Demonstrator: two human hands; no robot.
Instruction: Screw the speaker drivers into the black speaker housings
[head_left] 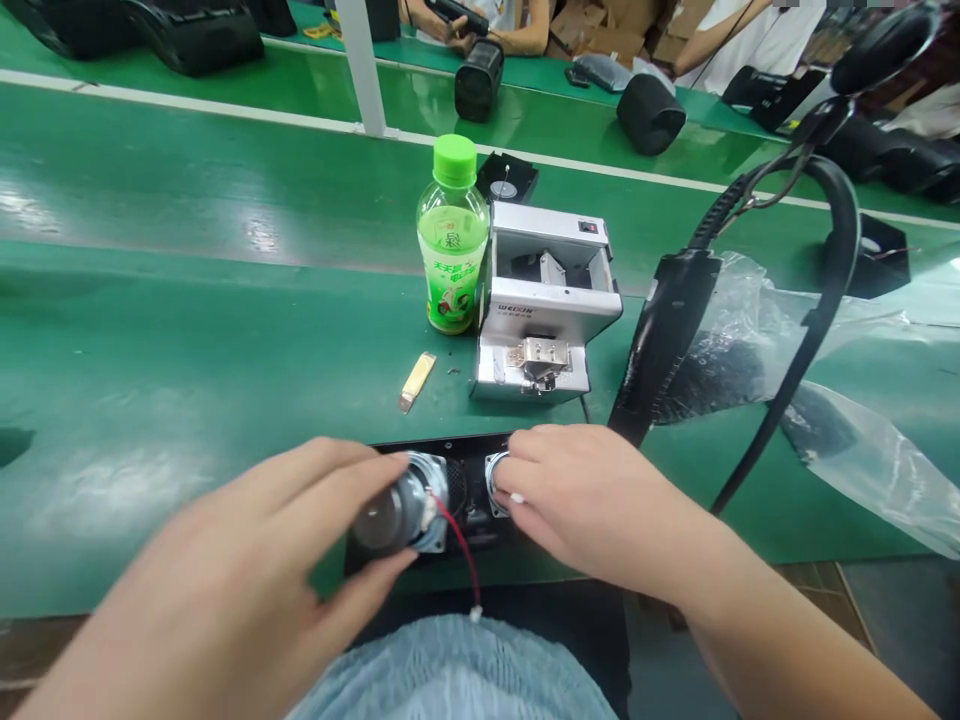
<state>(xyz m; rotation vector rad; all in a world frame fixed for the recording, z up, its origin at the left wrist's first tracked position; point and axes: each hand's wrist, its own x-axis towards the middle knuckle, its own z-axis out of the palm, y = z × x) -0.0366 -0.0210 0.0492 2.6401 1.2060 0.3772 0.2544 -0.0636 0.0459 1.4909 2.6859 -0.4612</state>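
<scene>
The left hand (225, 560) is gripping a speaker driver (397, 510), with its fingers spread over the top of the round magnet and the thumb bracing the lower edge. The driver is sitting on a black speaker panel (469, 520), which is lying on the green bench (150, 300) just in front of the screw feeder (546, 300), on the side nearest the person. A red wire (457, 545) is running from the driver and hanging down past the panel's near edge.

The right hand (600, 500) is pressing on a second driver (495, 480) at the other end of the panel, its fingers held close together and curled over the metal rim. Most of that driver is hidden beneath them.

Behind the screw feeder, a green-capped bottle (454, 240) is standing just to its left, and a small black fan (504, 180) is lying beyond it. A yellow strip (417, 380) is resting left of the feeder. To its right, a black electric screwdriver (664, 340) is lying on a clear plastic bag (750, 340), with its cable (825, 270) curving above. Well beyond the feeder, a person's hands (457, 25) are holding a black tool at the next bench.
</scene>
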